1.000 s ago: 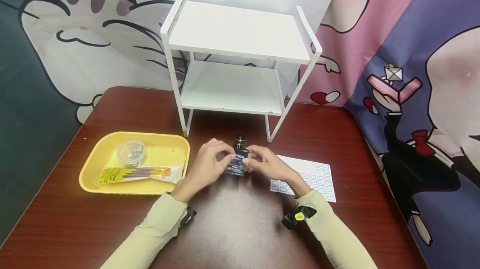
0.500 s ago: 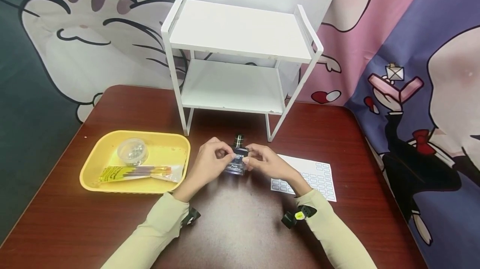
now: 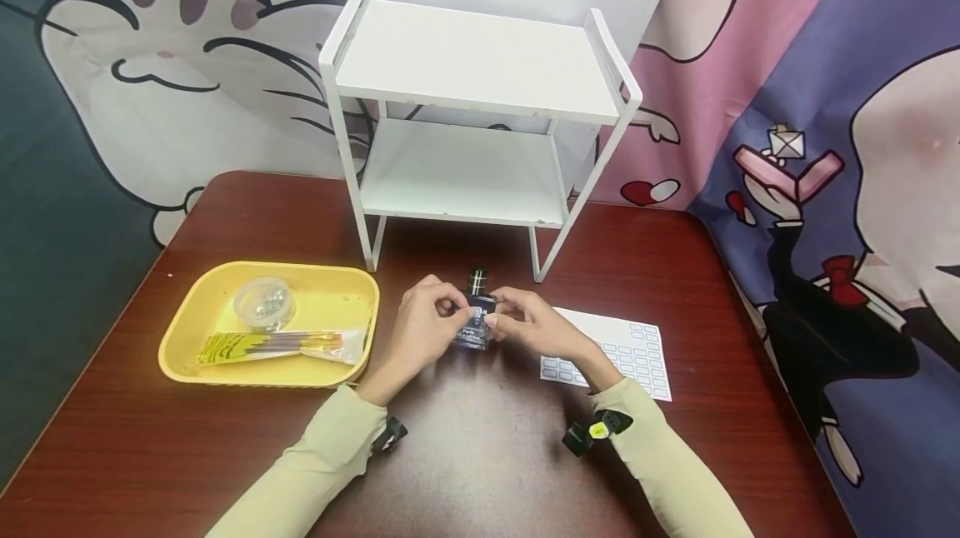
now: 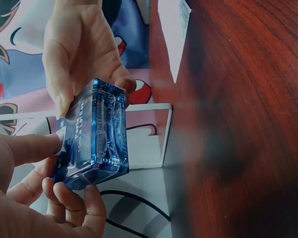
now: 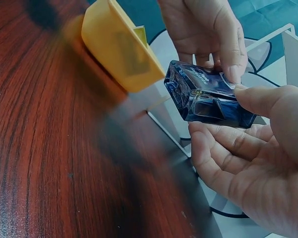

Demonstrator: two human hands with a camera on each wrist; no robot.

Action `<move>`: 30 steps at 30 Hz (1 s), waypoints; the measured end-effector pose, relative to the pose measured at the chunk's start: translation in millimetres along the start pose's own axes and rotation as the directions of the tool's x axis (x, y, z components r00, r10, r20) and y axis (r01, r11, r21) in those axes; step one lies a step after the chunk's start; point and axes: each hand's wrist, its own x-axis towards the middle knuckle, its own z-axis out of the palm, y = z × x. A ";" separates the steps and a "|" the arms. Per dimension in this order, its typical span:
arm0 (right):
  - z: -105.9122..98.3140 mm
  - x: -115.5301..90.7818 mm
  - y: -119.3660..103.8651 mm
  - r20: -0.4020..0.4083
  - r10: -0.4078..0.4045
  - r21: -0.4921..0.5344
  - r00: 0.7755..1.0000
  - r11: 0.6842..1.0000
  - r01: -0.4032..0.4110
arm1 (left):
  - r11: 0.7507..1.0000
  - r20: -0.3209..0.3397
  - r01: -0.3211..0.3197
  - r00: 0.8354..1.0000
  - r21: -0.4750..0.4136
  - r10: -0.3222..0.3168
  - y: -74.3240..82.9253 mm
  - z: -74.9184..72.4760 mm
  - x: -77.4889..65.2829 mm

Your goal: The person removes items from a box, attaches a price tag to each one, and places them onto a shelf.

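A dark blue glass perfume bottle (image 3: 471,336) with a black cap (image 3: 477,281) is held between both hands in front of the white rack. My right hand (image 3: 542,328) grips its right side, thumb on the front face and fingers behind. My left hand (image 3: 422,323) holds it from the left, its thumb (image 4: 37,148) pressing on a small pale sticker (image 5: 227,81) on the front, mostly covered by that thumb. In the left wrist view the thick clear base of the bottle (image 4: 111,130) faces the camera, raised off the table.
A yellow tray (image 3: 180,346) on the left holds a round clear tub (image 3: 264,305) and a packet of thin sticks (image 3: 281,347). Beside my right wrist lies a white sheet of labels (image 3: 637,355). A white two-tier rack (image 3: 465,171) stands behind the bottle.
My left wrist and forearm have shifted slightly to the right, while the left thumb stays on the bottle's front. The bottle and right hand stay almost in place.
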 end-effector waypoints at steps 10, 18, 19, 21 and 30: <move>-0.3 -0.4 0.9 -0.010 0.004 -0.017 1.000 1.000 -0.004 | 0.999 -0.018 -0.040 0.999 0.035 0.041 1.3 3.2 -1.1; 1.2 -1.2 -0.1 -0.009 0.014 -0.034 1.000 0.999 -0.014 | 0.998 -0.016 -0.028 0.999 0.052 0.029 1.7 4.0 -2.1; 1.3 -1.3 -0.1 -0.010 0.014 -0.034 1.000 0.999 -0.015 | 0.998 -0.014 -0.023 1.000 0.056 0.023 1.6 4.2 -2.4; 1.7 -1.5 -0.5 -0.011 0.015 -0.037 1.000 0.999 -0.015 | 0.998 -0.013 -0.016 1.000 0.064 0.017 1.1 4.8 -2.9; 2.6 -1.5 -0.1 -0.021 -0.003 -0.055 1.000 0.998 0.002 | 0.997 -0.034 -0.042 0.998 0.068 0.044 -0.1 5.7 -6.3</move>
